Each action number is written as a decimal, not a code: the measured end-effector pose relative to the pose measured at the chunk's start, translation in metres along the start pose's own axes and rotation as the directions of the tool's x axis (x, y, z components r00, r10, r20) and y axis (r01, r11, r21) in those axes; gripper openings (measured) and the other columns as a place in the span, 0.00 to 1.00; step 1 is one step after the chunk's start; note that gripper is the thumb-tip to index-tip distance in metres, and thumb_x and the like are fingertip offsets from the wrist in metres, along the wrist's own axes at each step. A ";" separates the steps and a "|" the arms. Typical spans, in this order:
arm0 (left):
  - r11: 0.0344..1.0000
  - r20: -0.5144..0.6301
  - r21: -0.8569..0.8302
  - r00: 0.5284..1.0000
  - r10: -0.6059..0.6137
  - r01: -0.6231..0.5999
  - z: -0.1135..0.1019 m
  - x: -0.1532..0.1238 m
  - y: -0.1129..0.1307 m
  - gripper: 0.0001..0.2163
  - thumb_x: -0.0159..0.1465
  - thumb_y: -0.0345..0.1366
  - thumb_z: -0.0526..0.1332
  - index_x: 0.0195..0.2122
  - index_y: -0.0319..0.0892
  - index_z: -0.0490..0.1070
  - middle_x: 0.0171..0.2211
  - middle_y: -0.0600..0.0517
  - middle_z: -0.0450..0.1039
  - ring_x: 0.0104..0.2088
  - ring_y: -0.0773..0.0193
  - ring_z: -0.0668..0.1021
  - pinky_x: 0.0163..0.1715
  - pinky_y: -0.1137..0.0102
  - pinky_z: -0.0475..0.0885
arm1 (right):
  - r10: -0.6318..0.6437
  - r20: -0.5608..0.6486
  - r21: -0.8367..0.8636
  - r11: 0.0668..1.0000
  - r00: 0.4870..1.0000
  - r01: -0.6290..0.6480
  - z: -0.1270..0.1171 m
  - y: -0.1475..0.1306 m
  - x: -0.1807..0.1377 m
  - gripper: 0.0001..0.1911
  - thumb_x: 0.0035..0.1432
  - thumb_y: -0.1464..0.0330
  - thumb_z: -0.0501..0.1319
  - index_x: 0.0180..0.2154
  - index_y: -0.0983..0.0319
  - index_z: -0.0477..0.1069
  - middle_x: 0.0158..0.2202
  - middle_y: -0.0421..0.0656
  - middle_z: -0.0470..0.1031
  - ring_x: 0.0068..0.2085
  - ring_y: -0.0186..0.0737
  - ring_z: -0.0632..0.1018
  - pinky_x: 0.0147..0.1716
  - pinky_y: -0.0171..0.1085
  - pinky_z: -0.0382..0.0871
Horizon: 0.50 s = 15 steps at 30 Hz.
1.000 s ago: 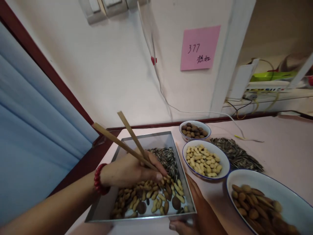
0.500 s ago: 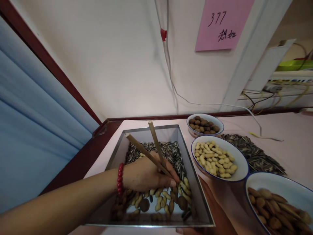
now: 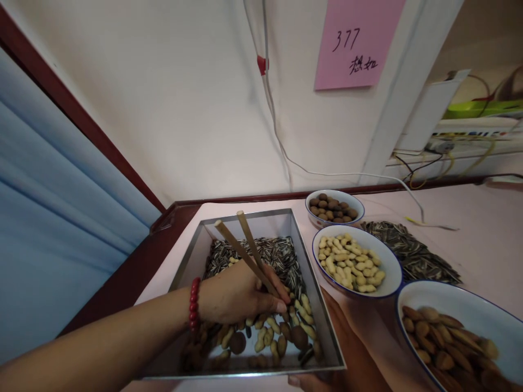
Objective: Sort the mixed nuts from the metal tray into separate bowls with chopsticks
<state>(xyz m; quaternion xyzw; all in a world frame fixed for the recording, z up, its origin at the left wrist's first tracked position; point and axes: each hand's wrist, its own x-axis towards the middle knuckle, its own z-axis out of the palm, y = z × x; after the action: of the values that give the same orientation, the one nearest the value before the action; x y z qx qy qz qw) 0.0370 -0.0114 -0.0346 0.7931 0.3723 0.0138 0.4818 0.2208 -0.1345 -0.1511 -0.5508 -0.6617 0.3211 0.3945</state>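
Observation:
My left hand (image 3: 241,291), with a red bead bracelet at the wrist, is closed around a pair of wooden chopsticks (image 3: 245,247). It is inside a metal-rimmed box (image 3: 186,267), above peanuts (image 3: 303,313) and round brown nuts (image 3: 300,337). The chopstick tips are down by the fingertips; I cannot tell whether anything is pinched between them. Striped sunflower seeds (image 3: 269,250) fill the far part of the box. At its near right corner my right hand (image 3: 347,354) grips the box, thumb at the front edge and the rest along the side, partly hidden.
Right of the box stand bowls of round brown nuts (image 3: 333,209), peanuts (image 3: 351,264) and long brown nuts (image 3: 445,343). A pile of sunflower seeds (image 3: 408,253) lies beside them on the pink cover. A white cable (image 3: 347,174) runs along the wall; a blue curtain (image 3: 53,190) hangs left.
The view has shifted so the bowls and box appear slightly farther left. The upper ends of the chopsticks have come closer together. My right hand still holds the box corner.

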 end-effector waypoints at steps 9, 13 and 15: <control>1.000 -0.010 -0.004 1.000 0.025 -0.025 0.000 0.001 0.003 0.07 0.58 0.36 0.67 0.36 0.38 0.81 0.32 0.47 0.80 0.32 0.62 0.80 0.31 0.70 0.74 | -0.009 -0.015 -0.031 0.999 1.000 0.009 0.015 0.013 -0.001 0.67 0.39 0.65 0.73 0.70 0.57 0.32 0.70 0.49 0.50 0.68 0.71 0.54 0.62 0.60 0.60; 0.996 -0.030 -0.089 0.999 -0.018 0.015 0.000 -0.002 0.003 0.07 0.58 0.35 0.67 0.36 0.37 0.80 0.29 0.47 0.80 0.29 0.63 0.79 0.28 0.71 0.74 | -0.047 -0.008 -0.047 0.998 0.999 0.046 0.008 0.003 -0.001 0.59 0.43 0.65 0.70 0.70 0.60 0.39 0.70 0.51 0.50 0.68 0.66 0.54 0.63 0.58 0.59; 0.994 -0.022 -0.111 1.000 -0.015 0.013 -0.001 -0.005 0.002 0.08 0.58 0.36 0.67 0.36 0.37 0.80 0.28 0.47 0.79 0.28 0.64 0.79 0.27 0.71 0.74 | -0.033 -0.008 -0.030 0.999 0.999 0.033 0.006 -0.001 -0.001 0.56 0.44 0.67 0.69 0.69 0.61 0.41 0.70 0.52 0.50 0.69 0.63 0.54 0.64 0.57 0.58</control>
<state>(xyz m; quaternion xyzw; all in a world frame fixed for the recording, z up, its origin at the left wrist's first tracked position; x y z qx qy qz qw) 0.0340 -0.0141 -0.0305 0.7622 0.3820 0.0401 0.5210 0.2150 -0.1361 -0.1529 -0.5468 -0.6739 0.3024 0.3942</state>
